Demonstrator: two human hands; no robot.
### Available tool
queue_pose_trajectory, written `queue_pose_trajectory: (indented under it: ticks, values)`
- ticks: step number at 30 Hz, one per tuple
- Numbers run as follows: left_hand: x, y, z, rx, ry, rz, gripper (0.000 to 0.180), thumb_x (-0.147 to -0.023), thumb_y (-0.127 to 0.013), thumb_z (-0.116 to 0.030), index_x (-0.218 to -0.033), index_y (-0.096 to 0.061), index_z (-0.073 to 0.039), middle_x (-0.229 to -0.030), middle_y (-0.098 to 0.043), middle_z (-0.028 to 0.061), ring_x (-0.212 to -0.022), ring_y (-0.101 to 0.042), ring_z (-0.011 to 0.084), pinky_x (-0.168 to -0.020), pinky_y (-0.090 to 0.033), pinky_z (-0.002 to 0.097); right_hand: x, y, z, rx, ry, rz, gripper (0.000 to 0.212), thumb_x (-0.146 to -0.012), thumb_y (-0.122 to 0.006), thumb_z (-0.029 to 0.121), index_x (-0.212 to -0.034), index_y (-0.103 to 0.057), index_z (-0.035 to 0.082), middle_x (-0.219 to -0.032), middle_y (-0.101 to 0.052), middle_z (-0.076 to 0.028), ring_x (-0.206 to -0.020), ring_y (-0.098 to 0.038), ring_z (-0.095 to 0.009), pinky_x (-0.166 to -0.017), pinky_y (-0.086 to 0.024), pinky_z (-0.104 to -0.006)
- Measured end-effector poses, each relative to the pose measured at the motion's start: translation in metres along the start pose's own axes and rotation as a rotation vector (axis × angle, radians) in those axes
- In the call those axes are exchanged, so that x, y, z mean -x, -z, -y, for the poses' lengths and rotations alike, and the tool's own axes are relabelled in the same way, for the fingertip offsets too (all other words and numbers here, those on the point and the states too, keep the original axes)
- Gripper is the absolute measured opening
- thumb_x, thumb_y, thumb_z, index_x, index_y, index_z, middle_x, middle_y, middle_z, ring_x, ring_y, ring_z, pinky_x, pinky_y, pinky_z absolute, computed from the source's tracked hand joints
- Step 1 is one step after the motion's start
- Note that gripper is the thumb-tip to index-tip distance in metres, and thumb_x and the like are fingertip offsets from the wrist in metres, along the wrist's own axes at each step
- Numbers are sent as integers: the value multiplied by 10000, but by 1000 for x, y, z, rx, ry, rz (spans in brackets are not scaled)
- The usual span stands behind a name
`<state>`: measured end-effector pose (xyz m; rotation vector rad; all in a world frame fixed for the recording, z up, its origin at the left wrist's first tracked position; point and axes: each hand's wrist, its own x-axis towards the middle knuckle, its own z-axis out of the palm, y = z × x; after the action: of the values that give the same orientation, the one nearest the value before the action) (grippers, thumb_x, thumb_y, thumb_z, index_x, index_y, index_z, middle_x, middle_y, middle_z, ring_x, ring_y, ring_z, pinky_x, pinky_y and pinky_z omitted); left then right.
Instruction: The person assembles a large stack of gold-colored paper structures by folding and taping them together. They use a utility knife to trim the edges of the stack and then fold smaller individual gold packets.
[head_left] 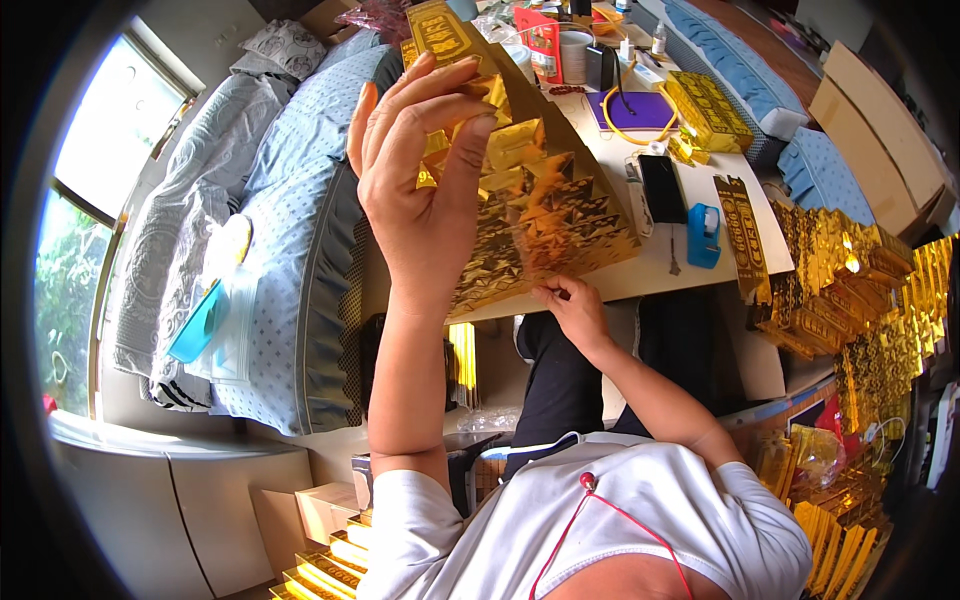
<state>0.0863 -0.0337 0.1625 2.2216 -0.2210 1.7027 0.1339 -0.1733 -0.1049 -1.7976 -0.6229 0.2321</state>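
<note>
A large, shiny gold foil paper piece [545, 215], built of rows of folded points, lies slanted across the near left of the table. My left hand [425, 160] is raised over its far left part. Thumb and index fingertips come close together there, against gold foil; whether they hold a piece of it I cannot tell. At the foil piece's near edge is my right hand [575, 312], fingers curled, thumb and index finger closed on that edge. Beyond my left hand a gold printed box-like strip [440, 32] reaches to the back.
On the white table [720, 275] lie a black phone [663, 188], blue tape dispenser [704, 236], flat gold strip [740, 235], purple pad [635, 110] and gold block [708, 108]. Gold foil stacks [830, 280] stand to the right. A blue-covered couch [290, 240] is on the left.
</note>
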Motion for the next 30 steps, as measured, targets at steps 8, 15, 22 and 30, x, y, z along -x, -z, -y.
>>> queue_pose_trajectory:
  ticks: [8, 15, 22, 30]
  values:
    - [0, 0, 2, 36, 3, 7, 79, -853, -743, -101, -927, -720, -88, -1165, -725, 33, -1237, -603, 236, -1150, -288, 456, 2, -5, -8, -71, 72, -24, 192, -904, -733, 216, -979, -704, 41, -859, -694, -87, -714, -631, -218, -673, -498, -343]
    - [1, 2, 2, 45, 7, 13, 79, -847, -743, -91, -924, -724, -83, -1180, -721, 46, -1248, -597, 246, -1156, -286, 462, 7, -5, -1, -109, 56, -7, 170, -922, -720, 185, -983, -694, 28, -841, -695, -77, -694, -616, -171, -658, -493, -322]
    - [5, 4, -1, 94, 19, -63, 81, -839, -754, -98, -906, -715, -74, -1339, -640, 114, -1390, -457, 360, -1189, -220, 523, 10, -1, -3, -98, 74, -6, 177, -924, -718, 187, -977, -690, 21, -833, -698, -77, -688, -625, -170, -661, -497, -312]
    - [1, 12, -24, -114, -44, 46, 66, -845, -768, -152, -889, -742, -110, -1337, -644, 71, -1406, -433, 340, -1195, -205, 539, 17, 3, -9, -193, 64, -13, 174, -928, -717, 195, -971, -698, 27, -872, -717, -68, -696, -627, -138, -657, -497, -294]
